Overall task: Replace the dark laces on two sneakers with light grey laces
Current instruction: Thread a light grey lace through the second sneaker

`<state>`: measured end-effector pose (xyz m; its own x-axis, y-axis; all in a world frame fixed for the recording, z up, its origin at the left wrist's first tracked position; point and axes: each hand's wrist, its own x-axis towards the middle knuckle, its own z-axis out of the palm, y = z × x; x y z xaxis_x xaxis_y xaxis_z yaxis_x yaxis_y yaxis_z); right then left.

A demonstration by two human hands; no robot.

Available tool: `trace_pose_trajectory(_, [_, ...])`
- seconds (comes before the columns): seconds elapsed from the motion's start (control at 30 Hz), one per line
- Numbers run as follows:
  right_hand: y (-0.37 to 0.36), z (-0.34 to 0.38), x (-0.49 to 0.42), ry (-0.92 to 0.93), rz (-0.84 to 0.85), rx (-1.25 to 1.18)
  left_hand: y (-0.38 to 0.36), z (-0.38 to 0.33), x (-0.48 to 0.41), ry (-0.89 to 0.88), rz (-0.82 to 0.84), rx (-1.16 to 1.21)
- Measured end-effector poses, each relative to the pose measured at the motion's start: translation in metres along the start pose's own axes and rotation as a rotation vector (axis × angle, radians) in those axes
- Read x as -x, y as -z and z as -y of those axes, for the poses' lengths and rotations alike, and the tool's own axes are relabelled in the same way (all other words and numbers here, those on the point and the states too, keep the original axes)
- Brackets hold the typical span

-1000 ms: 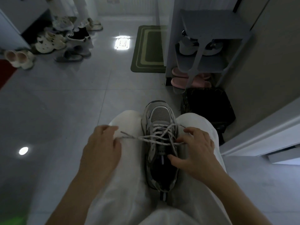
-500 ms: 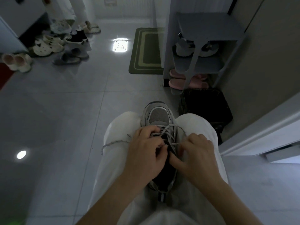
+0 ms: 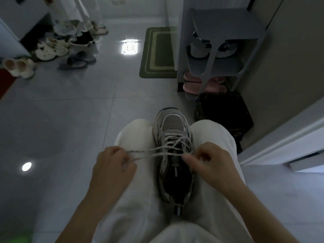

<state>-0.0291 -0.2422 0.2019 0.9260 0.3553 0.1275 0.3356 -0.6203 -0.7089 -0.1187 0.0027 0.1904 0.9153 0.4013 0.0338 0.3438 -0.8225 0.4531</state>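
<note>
Pinching what are the left hand (image 3: 112, 165) and right hand (image 3: 212, 165)? (Student)
Each is pinching the light grey lace (image 3: 157, 151), which is stretching taut between them; the hands are staying apart from each other. (Tutor)
And the sneaker (image 3: 172, 130)? (Student)
It is lying between the white-trousered knees (image 3: 133, 134), toe pointing away; beyond, a shoe rack (image 3: 228, 23) is standing on the floor (image 3: 70, 111). (Tutor)

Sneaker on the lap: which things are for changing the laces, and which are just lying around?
For the job: sneaker; light grey lace; left hand and right hand, both pinching the lace.

Just lying about: green mat; pink slippers; grey shoe rack; pile of shoes on the far floor; dark bag.
</note>
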Motion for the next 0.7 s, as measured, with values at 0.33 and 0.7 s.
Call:
trace_pose_trajectory(0.33, [0.004,0.005,-0.012,-0.060,0.185,-0.132,-0.022,-0.090,0.004,-0.411,0.016,0.009])
trace_pose_trajectory(0.7, [-0.001,0.020,0.002,-0.082,0.195,-0.111,-0.024,-0.079,0.007,-0.251,-0.018,0.476])
